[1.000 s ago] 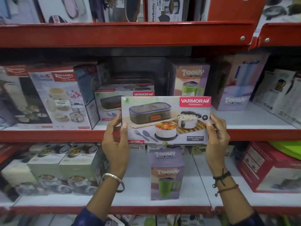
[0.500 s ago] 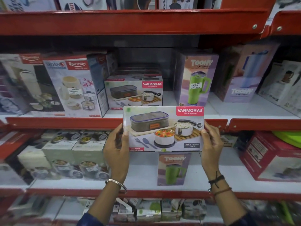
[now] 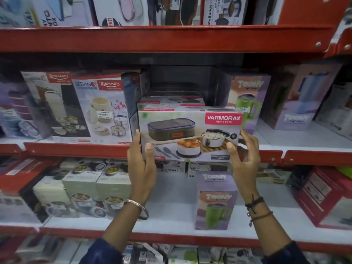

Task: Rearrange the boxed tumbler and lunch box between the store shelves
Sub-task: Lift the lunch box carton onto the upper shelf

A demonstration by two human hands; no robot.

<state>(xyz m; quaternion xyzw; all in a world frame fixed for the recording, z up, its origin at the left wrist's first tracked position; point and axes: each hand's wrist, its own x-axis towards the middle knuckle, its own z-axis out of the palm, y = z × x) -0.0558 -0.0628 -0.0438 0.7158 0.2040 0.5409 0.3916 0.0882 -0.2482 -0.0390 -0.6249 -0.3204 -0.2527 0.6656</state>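
I hold a Varmora lunch box carton (image 3: 190,134) upright by its two short ends, in front of the middle shelf's red edge (image 3: 76,149). My left hand (image 3: 142,166) grips its left end and my right hand (image 3: 245,159) grips its right end. Right behind it on that shelf lies a stack of like Varmora cartons (image 3: 171,103). A purple Toony tumbler box (image 3: 215,201) with a green mug picture stands alone on the lower shelf, below my right hand. Another Toony tumbler box (image 3: 247,96) stands on the middle shelf, right of the stack.
Rishabh lunch carrier boxes (image 3: 102,109) fill the middle shelf's left side. Pale Toony jug boxes (image 3: 301,103) stand at its right. On the lower shelf, steel container sets (image 3: 83,189) sit at left and a red carton (image 3: 323,195) at right. Upper shelf boxes (image 3: 123,10) overhang.
The lunch box carton went down to the lower shelf's level half a second ago; both hands have now raised it back before the Varmora stack on the middle shelf.
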